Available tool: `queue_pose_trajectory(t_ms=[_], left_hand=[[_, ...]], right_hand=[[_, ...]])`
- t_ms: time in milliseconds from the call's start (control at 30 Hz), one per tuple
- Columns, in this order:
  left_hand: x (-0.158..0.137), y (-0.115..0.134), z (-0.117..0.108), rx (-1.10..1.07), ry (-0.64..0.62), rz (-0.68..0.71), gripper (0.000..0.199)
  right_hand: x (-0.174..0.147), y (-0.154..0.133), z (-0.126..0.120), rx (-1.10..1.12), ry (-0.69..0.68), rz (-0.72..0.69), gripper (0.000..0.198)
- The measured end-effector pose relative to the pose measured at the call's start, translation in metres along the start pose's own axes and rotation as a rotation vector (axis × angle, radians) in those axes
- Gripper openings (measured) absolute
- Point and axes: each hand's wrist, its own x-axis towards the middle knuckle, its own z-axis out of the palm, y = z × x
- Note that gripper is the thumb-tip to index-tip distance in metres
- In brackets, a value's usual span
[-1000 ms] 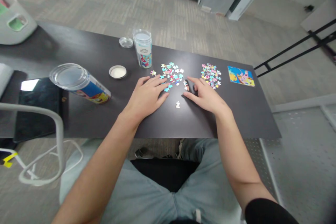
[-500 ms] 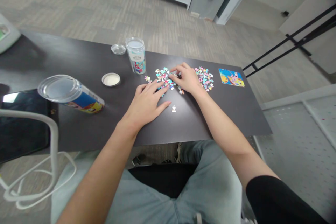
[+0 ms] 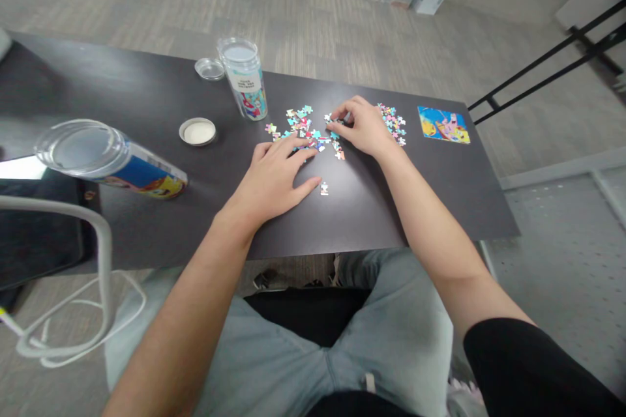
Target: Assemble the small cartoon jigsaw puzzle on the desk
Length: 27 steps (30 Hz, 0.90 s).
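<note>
My left hand [image 3: 276, 179] lies spread on the table, its fingertips over the near edge of a loose heap of small jigsaw pieces [image 3: 299, 122]. A separate two-piece-looking bit of jigsaw [image 3: 324, 188] lies just right of its thumb. My right hand [image 3: 364, 127] is curled at the heap's right side, thumb and forefinger closed around a jigsaw piece [image 3: 328, 118] that is partly hidden. Beyond that hand a second heap of pieces [image 3: 392, 122] shows, mostly pastel. A colourful cartoon picture card [image 3: 444, 124] lies flat farther right.
On the dark table [image 3: 254, 228] stand a clear puzzle canister [image 3: 248, 88] and a larger blue-and-yellow one [image 3: 141, 166]. A clear lid [image 3: 210, 69] and a white-lined lid [image 3: 197, 131] lie near them. A black tablet [image 3: 39, 228] and white cable [image 3: 102, 260] occupy the left.
My right hand has shifted slightly right within the heap, its thumb and forefinger drawn closer together. My left hand stays spread in place. The whole view has tilted downward.
</note>
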Motion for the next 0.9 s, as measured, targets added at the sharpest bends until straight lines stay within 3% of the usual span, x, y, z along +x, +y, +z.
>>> queue_pose_trajectory(t_ms=[267,367,467,733,900], left_hand=[[0.000,-0.002,-0.001,-0.006,-0.005,-0.007,0.058],[0.000,-0.002,-0.001,-0.012,0.002,-0.013,0.055],[0.000,-0.003,-0.002,-0.007,-0.004,-0.018,0.052],[0.000,-0.003,-0.002,0.000,0.003,-0.006,0.060],[-0.002,-0.001,-0.002,-0.026,-0.042,0.039,0.067]], right_hand=[[0.000,0.010,-0.010,0.005,-0.009,0.018,0.019],[0.000,0.022,-0.020,0.010,0.039,0.025,0.009],[0.000,0.033,-0.029,0.007,0.093,0.055,0.012],[-0.006,0.031,-0.032,-0.032,-0.062,0.015,0.021],[-0.007,0.025,-0.031,-0.038,-0.071,-0.008,0.026]])
